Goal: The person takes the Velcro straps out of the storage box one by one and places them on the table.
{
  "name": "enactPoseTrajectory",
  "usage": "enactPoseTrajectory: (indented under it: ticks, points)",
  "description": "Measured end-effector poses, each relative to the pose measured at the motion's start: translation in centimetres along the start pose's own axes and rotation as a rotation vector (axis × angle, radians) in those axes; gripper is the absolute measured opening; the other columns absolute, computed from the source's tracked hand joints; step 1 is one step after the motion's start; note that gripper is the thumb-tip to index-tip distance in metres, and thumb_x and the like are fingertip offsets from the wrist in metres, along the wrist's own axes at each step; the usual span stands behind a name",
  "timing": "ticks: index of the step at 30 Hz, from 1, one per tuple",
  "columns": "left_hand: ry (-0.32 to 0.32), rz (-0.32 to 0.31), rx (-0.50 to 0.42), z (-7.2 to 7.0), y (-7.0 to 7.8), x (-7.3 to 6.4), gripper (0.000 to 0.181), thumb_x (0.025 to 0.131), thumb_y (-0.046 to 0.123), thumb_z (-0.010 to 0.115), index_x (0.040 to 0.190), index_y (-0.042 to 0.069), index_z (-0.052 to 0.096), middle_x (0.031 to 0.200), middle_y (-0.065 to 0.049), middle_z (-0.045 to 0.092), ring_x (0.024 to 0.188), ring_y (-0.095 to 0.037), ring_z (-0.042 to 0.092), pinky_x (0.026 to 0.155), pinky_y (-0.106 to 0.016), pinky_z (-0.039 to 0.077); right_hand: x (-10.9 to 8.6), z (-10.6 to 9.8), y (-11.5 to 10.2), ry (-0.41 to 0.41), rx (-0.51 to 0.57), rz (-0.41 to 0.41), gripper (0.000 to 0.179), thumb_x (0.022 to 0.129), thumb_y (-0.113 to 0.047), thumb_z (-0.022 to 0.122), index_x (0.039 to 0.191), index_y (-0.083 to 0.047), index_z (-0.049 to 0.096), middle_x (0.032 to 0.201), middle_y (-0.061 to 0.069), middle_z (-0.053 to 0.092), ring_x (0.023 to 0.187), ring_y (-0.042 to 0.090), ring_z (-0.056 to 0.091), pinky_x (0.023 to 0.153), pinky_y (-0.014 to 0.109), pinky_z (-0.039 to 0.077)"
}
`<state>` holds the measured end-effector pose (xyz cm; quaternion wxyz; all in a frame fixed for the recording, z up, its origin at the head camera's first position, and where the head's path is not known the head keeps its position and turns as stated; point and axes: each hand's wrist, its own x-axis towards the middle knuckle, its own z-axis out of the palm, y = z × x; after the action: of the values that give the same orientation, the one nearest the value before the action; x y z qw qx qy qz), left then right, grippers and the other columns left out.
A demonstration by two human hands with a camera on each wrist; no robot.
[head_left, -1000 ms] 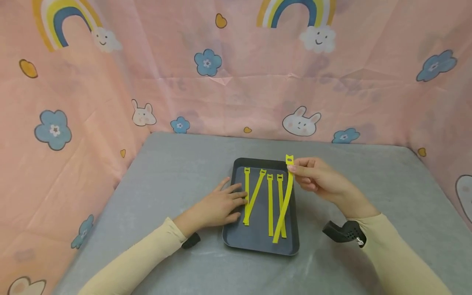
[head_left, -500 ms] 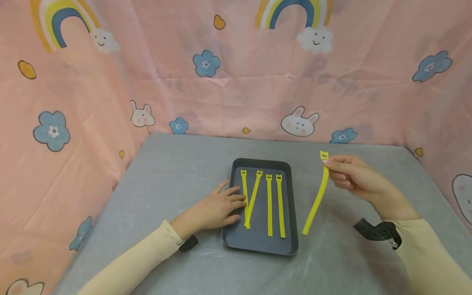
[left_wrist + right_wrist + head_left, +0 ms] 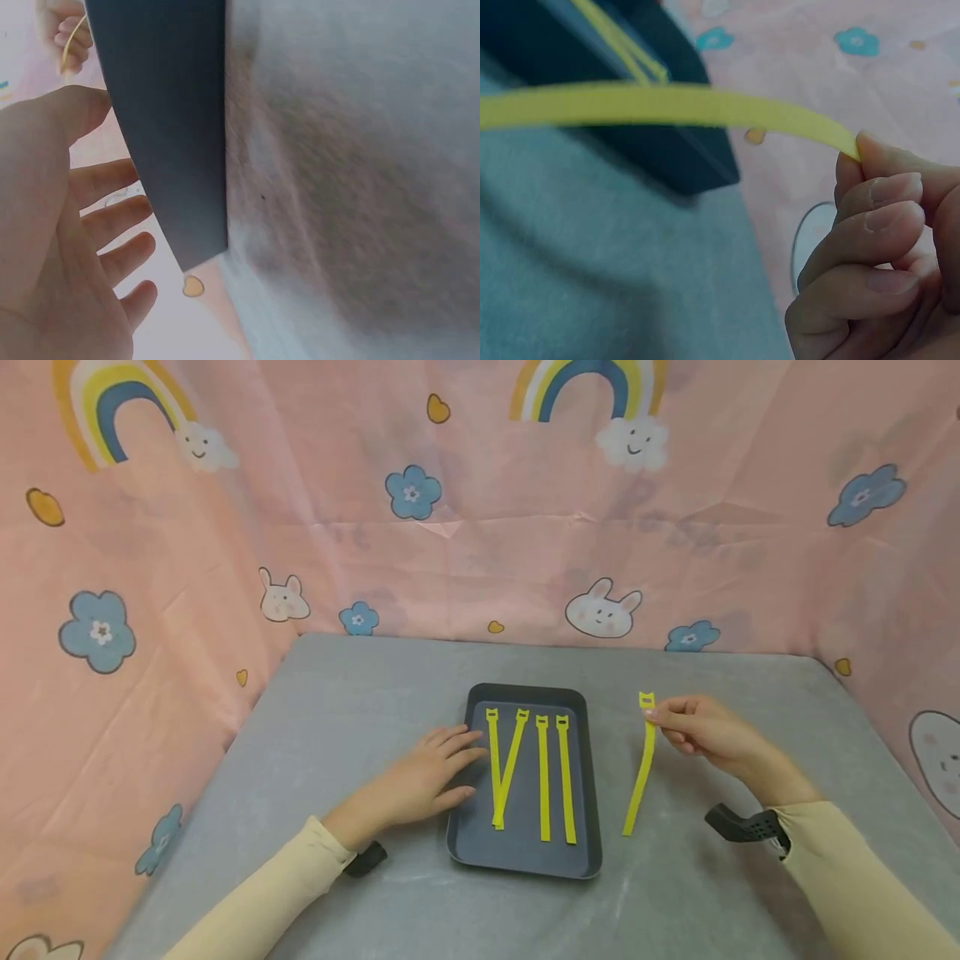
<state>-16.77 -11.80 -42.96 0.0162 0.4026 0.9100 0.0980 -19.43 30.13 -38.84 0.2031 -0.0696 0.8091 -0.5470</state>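
Pinching a yellow strap [image 3: 640, 785] just below its slotted far end with the right hand [image 3: 697, 731], with thumb pressed to forefinger and the other fingers curled in beneath. Holding it out to the right of a dark tray [image 3: 521, 853], apart from the rim, slightly bent and slanting left toward its near end; cannot tell whether touching the grey counter [image 3: 375, 693] there. Reaching over the tray's left rim with the left hand [image 3: 427, 777], with fingers spread, relaxed and gripping nothing; cannot tell about contact with the rim. Showing inside the tray, slots to the far side, a first strap [image 3: 494, 760] and second strap [image 3: 512, 760] converging in a narrow V and overlapping at their near ends; farther right, a third strap [image 3: 543, 781] and fourth strap [image 3: 567, 781] lying nearly parallel and apart. Backed and flanked by a pink curtain [image 3: 480, 560] printed with rainbows, flowers and rabbits.
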Motion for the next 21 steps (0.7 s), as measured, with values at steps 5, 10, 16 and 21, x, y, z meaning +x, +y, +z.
enactPoseTrajectory:
  ticks: [5,10,16,21]
  points:
    - [0.025,-0.005,-0.015,0.1,-0.5,-0.7,0.056,0.099,0.039,0.058,0.147,0.013,0.047,0.158,-0.008,0.040,0.149,-0.030,0.034,0.122,-0.049,0.029,0.8,0.3,1.0,0.058,-0.081,0.038,0.035,0.100,-0.035,0.058,0.087,-0.003,0.059,0.062,-0.009,0.047,0.054,0.005,0.043,0.047,0.031,0.035]
    - [0.025,-0.007,-0.032,0.3,-0.8,-0.9,0.056,0.100,0.040,0.056,0.148,0.013,0.046,0.158,-0.008,0.040,0.149,-0.030,0.033,0.122,-0.049,0.028,1.2,0.6,2.0,0.088,-0.089,0.057,0.036,0.099,-0.033,0.060,0.107,0.002,0.061,0.071,-0.007,0.054,0.060,0.007,0.050,0.054,0.028,0.046]
    - [0.015,-0.019,-0.030,0.3,-0.8,-0.9,0.057,0.100,0.042,0.055,0.149,0.014,0.045,0.160,-0.007,0.038,0.150,-0.029,0.032,0.123,-0.048,0.028,1.6,0.9,2.9,0.099,-0.119,0.066,0.043,0.097,-0.033,0.064,0.119,0.004,0.058,0.087,-0.008,0.064,0.076,0.007,0.061,0.064,0.029,0.054]
    - [0.013,-0.017,-0.016,0.2,-0.6,-0.9,0.058,0.100,0.042,0.056,0.149,0.015,0.045,0.159,-0.007,0.038,0.150,-0.028,0.032,0.122,-0.049,0.028,2.1,1.1,3.5,0.107,-0.132,0.046,0.039,0.097,-0.024,0.064,0.120,0.007,0.056,0.086,-0.011,0.069,0.076,0.004,0.065,0.063,0.028,0.056]
